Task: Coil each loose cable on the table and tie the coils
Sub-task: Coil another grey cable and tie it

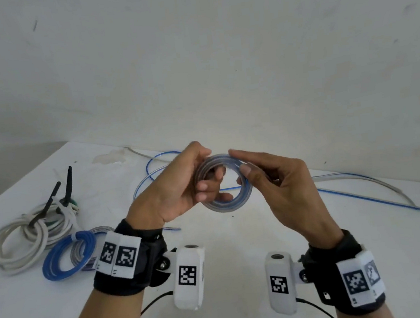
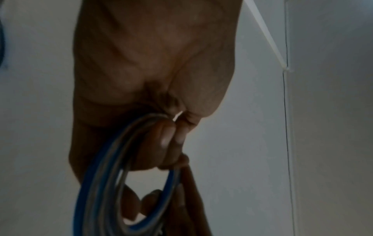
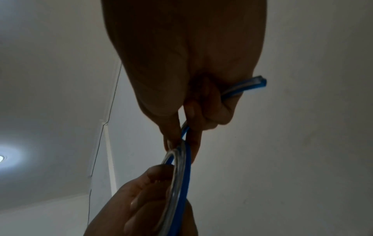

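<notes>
Across the lower half of the head view stretched the white counter [image 1: 240,247], meeting a pale wall [image 1: 192,56] that filled the upper half. At the left edge of that view lay a bundle of white cable coils [image 1: 16,241] with black ties sticking up from it, and just right of it a small tied blue coil [image 1: 65,256]. A loose blue-and-clear cable [image 1: 381,204] trailed from frame centre toward the right edge, beside a grey cable [image 1: 378,179]. Near the centre, raised off the counter, both hands held the half-wound coil [image 1: 228,205] of that blue-and-clear cable between them. The left hand [image 1: 178,186] gripped the coil's left side, its fingers [image 2: 167,138] curled through the ring and the thumb closed over it. The right hand [image 1: 282,179] pinched the coil's right side between thumb and forefinger, its fingers [image 3: 193,134] closed on the strand, and the cable's cut end [image 3: 260,83] poked out past the palm in the right wrist view.
</notes>
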`<state>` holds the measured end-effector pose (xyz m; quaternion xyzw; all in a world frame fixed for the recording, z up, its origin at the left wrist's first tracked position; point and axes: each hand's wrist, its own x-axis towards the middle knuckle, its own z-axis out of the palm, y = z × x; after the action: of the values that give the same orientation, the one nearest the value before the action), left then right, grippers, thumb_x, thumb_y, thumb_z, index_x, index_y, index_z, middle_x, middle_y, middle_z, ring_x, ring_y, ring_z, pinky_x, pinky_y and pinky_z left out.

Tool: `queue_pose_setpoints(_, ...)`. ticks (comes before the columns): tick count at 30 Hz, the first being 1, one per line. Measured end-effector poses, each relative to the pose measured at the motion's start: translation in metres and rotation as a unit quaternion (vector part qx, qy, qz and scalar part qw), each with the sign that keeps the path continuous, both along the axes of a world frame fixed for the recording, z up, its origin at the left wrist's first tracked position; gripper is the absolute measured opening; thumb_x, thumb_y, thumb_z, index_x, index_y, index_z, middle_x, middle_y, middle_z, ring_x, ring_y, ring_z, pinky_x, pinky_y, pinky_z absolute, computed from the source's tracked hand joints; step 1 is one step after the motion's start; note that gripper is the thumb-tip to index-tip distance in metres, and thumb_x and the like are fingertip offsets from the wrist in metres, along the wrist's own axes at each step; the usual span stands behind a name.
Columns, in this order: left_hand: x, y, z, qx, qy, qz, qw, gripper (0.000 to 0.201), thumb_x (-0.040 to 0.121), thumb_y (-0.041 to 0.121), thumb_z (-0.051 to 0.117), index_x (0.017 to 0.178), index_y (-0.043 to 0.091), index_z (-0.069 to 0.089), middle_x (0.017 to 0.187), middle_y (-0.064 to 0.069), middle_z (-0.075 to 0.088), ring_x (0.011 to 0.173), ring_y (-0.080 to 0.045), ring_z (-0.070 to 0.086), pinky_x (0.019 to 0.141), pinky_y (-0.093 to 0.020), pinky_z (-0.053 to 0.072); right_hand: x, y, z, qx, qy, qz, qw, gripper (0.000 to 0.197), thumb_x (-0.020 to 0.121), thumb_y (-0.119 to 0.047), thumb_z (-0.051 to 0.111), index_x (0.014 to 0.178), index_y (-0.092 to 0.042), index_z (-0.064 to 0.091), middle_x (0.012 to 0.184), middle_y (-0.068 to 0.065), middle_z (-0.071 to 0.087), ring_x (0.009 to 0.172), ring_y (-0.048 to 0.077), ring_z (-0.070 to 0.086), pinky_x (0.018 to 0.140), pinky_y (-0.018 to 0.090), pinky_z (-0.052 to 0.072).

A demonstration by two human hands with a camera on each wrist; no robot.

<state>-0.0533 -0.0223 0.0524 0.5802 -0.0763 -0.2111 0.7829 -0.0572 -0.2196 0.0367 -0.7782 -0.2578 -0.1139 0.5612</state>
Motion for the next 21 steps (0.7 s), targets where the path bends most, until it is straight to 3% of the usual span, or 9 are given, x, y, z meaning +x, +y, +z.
queue_pose_setpoints(2,0.002,-0.002,-0.005,0.043,0.002,-0.006,0.999,0.054,0.101,0.032,0.027,0.061,0.010,0.056,0.046,0.000,0.023,0.040,-0.017,0.022,0.072,-0.033,0.057,0.002,-0.002,-0.004,-0.029,-0.003,0.013,1.000,0.031,0.102,-0.023,0.062,0.120,-0.046,0.071,0.088,0.008,0.075,0.076,0.052,0.060,0.071,0.058,0.052)
queue_pose_setpoints(6,0.004,-0.001,-0.007,0.041,-0.019,0.015,0.999,0.054,0.104,0.031,0.030,0.063,0.010,0.057,0.046,0.004,0.021,0.042,-0.014,0.020,0.068,-0.031,0.055,0.001,0.002,-0.002,-0.024,-0.009,0.014,1.000,0.031,0.101,-0.022,0.062,0.120,-0.045,0.071,0.095,-0.001,0.077,0.080,0.050,0.062,0.074,0.059,0.054)
queue_pose_setpoints(9,0.004,-0.003,-0.004,-0.023,-0.026,0.060,0.998,0.051,0.104,0.029,0.034,0.063,0.009,0.057,0.048,0.006,0.017,0.042,-0.011,0.017,0.059,-0.029,0.048,0.002,0.003,-0.001,0.008,-0.013,-0.004,1.000,0.031,0.101,-0.019,0.061,0.122,-0.040,0.071,0.089,-0.006,0.077,0.074,0.035,0.062,0.069,0.042,0.053)
queue_pose_setpoints(11,0.005,-0.004,-0.003,-0.080,-0.025,0.079,0.993,0.049,0.104,0.028,0.034,0.065,0.008,0.056,0.050,0.006,0.013,0.041,-0.010,0.015,0.055,-0.028,0.044,0.003,0.004,-0.002,0.032,-0.017,-0.023,0.999,0.030,0.101,-0.017,0.060,0.121,-0.035,0.072,0.075,0.005,0.068,0.061,0.027,0.041,0.056,0.027,0.037)
queue_pose_setpoints(13,0.006,-0.006,-0.002,-0.130,-0.023,0.087,0.987,0.047,0.103,0.027,0.033,0.067,0.008,0.056,0.053,0.005,0.010,0.044,-0.011,0.011,0.053,-0.026,0.041,0.003,0.006,-0.003,0.058,-0.021,-0.036,0.997,0.029,0.101,-0.014,0.060,0.120,-0.031,0.072,0.064,-0.009,0.059,0.056,0.009,0.033,0.055,0.017,0.031)
queue_pose_setpoints(15,0.006,-0.009,-0.002,-0.159,-0.017,0.096,0.982,0.046,0.102,0.027,0.033,0.067,0.008,0.055,0.054,0.005,0.009,0.047,-0.013,0.009,0.052,-0.025,0.039,0.002,0.009,-0.003,0.085,-0.012,-0.042,0.995,0.027,0.101,-0.015,0.061,0.121,-0.029,0.072,0.064,-0.015,0.062,0.052,0.006,0.038,0.056,0.016,0.034)
queue_pose_setpoints(16,0.005,-0.011,-0.002,-0.165,-0.017,0.100,0.981,0.045,0.102,0.027,0.033,0.067,0.009,0.056,0.054,0.005,0.009,0.048,-0.013,0.008,0.052,-0.025,0.039,0.001,0.011,-0.002,0.090,-0.008,-0.043,0.995,0.026,0.099,-0.019,0.064,0.121,-0.031,0.072,0.067,-0.010,0.065,0.052,0.013,0.039,0.056,0.022,0.037)
queue_pose_setpoints(18,0.005,-0.014,-0.003,-0.159,-0.020,0.104,0.982,0.045,0.102,0.027,0.032,0.068,0.009,0.056,0.054,0.004,0.010,0.047,-0.013,0.010,0.054,-0.025,0.040,0.000,0.013,-0.001,0.088,-0.008,-0.040,0.995,0.029,0.096,-0.026,0.069,0.121,-0.038,0.072,0.084,0.012,0.071,0.063,0.043,0.050,0.062,0.036,0.045)
queue_pose_setpoints(21,0.005,-0.009,-0.005,-0.103,-0.027,0.095,0.990,0.046,0.102,0.025,0.030,0.070,0.007,0.058,0.049,0.004,0.022,0.043,-0.013,0.021,0.062,-0.030,0.048,0.004,0.005,-0.003,0.070,-0.014,-0.030,0.997,0.031,0.094,-0.026,0.072,0.118,-0.046,0.073,0.098,0.022,0.071,0.082,0.060,0.057,0.071,0.054,0.053)
